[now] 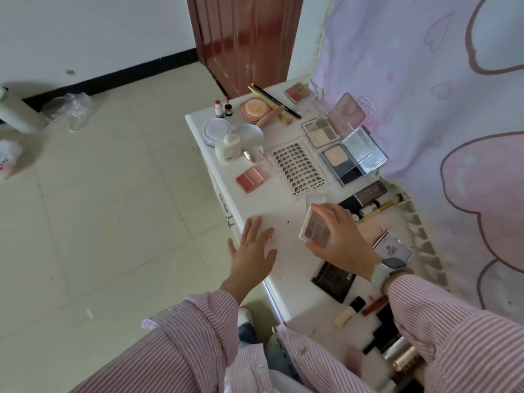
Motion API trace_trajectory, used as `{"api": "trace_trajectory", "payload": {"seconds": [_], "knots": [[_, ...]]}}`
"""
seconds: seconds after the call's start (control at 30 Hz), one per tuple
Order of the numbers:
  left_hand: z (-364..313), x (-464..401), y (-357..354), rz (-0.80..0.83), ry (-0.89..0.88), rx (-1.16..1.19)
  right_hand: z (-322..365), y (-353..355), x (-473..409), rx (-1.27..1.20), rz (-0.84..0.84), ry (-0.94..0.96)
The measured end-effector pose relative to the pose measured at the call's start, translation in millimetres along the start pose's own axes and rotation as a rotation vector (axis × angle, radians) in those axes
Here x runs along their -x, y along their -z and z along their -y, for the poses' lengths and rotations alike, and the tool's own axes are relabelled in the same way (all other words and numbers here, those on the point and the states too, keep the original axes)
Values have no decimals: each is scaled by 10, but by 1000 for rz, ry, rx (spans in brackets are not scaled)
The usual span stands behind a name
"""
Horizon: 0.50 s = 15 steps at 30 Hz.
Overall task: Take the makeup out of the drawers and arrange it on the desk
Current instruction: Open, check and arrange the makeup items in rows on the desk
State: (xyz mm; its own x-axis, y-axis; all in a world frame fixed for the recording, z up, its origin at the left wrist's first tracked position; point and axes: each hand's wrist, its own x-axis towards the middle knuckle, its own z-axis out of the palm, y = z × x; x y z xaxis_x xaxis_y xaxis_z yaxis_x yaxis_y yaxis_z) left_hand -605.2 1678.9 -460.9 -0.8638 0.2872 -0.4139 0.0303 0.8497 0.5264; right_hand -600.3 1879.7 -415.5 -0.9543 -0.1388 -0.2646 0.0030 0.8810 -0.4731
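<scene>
Head camera looks down: right hand (338, 236) grips a brown eyeshadow palette (317, 229) above the white desk (286, 268). Left hand (252, 252) rests just beside it, fingers spread flat. Beyond both hands lies a lash tray (302, 168).

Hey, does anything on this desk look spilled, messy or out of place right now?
Small dark specks dot the white desk between the left hand and the palette the right hand holds; they look like crumbs or spilled powder. Otherwise the makeup lies in loose order.
</scene>
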Motion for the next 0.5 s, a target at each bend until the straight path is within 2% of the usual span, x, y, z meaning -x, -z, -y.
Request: {"api": "trace_trajectory", "payload": {"seconds": [0.07, 0.1, 0.13, 0.2, 0.23, 0.33, 0.5], "knots": [[-143, 23, 118, -198, 88, 227, 106, 31, 65, -279, -55, 0], [-212, 41, 193, -243, 135, 396, 162, 45, 96, -360, -61, 16], [-270, 65, 274, -192, 180, 638, 220, 56, 127, -402, -62, 40], [-354, 104, 431, 152, 213, 1152, 325, 60, 170, -428, -55, 88], [-351, 124, 489, 285, 207, 1265, 372, 57, 186, -425, -52, 106], [-292, 141, 527, 432, 124, 1359, 480, 45, 212, -439, -67, 150], [-273, 214, 498, 446, 151, 1626, 554, 42, 203, -458, -109, 254]]}}
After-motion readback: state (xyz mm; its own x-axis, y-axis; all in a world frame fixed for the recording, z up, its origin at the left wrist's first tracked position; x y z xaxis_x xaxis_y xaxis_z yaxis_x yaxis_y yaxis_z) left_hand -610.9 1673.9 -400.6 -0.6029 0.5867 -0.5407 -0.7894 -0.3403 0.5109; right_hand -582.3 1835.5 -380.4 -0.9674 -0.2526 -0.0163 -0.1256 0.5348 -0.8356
